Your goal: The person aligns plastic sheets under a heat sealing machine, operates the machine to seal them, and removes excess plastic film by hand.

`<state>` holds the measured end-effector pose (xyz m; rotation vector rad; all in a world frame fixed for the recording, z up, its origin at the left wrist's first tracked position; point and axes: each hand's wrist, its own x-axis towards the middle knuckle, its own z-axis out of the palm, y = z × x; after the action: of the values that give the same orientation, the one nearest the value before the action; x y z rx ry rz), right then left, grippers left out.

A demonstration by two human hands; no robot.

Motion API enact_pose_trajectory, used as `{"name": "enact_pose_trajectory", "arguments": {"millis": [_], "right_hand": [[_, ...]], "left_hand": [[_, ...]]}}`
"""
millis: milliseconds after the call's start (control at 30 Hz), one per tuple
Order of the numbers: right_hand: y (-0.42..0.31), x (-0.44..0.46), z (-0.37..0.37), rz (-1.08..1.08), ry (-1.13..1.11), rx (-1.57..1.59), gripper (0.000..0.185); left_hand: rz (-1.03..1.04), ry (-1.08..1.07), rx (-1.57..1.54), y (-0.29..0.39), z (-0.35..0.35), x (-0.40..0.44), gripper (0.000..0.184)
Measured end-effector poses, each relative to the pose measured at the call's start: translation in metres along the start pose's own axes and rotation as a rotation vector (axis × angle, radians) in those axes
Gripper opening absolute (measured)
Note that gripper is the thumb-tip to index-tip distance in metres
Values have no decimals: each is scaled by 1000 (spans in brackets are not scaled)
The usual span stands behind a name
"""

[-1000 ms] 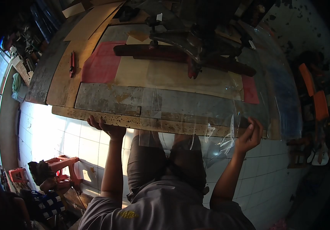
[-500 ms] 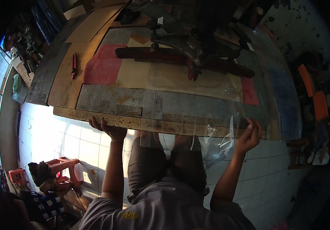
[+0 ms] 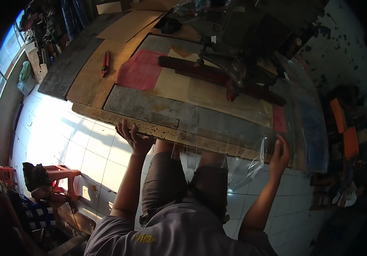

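Note:
At the front edge of the worktable (image 3: 162,133), my left hand (image 3: 135,138) rests with its fingers apart and raised against the wooden edge strip; nothing is in it. My right hand (image 3: 280,154) is at the right part of that edge, its fingers bent around the side of a clear plastic sheet (image 3: 257,165). The sheet lies over the tabletop and hangs down past the edge in front of my legs, creased and glinting near the right hand. Beyond it, a dark red clamp bar (image 3: 192,68) of a machine spans a cream sheet (image 3: 173,85) with a pink-red piece (image 3: 138,70) at its left.
A red utility knife (image 3: 105,64) lies on brown board at the left of the table. More plastic sheeting (image 3: 313,136) drapes over the right end. A red stool (image 3: 62,175) stands on the tiled floor at lower left. Orange objects (image 3: 350,143) are at far right.
The view has turned, so the table now slants down to the right. My right hand's fingers look straighter than before. The left hand stays at the table edge.

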<state>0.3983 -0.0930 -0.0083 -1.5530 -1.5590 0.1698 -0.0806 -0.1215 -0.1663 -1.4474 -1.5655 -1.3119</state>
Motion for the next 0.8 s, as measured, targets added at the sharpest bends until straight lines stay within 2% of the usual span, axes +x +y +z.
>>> {"name": "enact_pose_trajectory", "arguments": {"millis": [100,233,400,500,533,633,733,767,800], "right_hand": [[-10,28,7,-92,-101,-109,31],[5,74,33,-87,-199,-54,33],[13,115,57,13,-342,-90,31],[30,121,68,13,-311,-91,30],[35,119,67,-128,-239,-14,29],[-8,93,28,146,-303,288,27],[-11,62,3,61,-236,435,26],[-9,50,-1,98,-182,501,26],[-7,39,-4,133,-128,565,25]], "left_hand": [[-22,-37,13,0,-4,-2,88],[-41,-62,-16,2,-11,0,83],[-58,-132,-38,7,-25,5,68],[-62,-180,-37,7,-33,7,52],[-82,-152,-62,9,-34,9,46],[-132,-163,-98,24,-55,32,40],[-219,-209,-169,43,-69,72,38],[-259,-224,-200,51,-69,87,37],[-239,-318,-248,59,-66,102,45]]}}
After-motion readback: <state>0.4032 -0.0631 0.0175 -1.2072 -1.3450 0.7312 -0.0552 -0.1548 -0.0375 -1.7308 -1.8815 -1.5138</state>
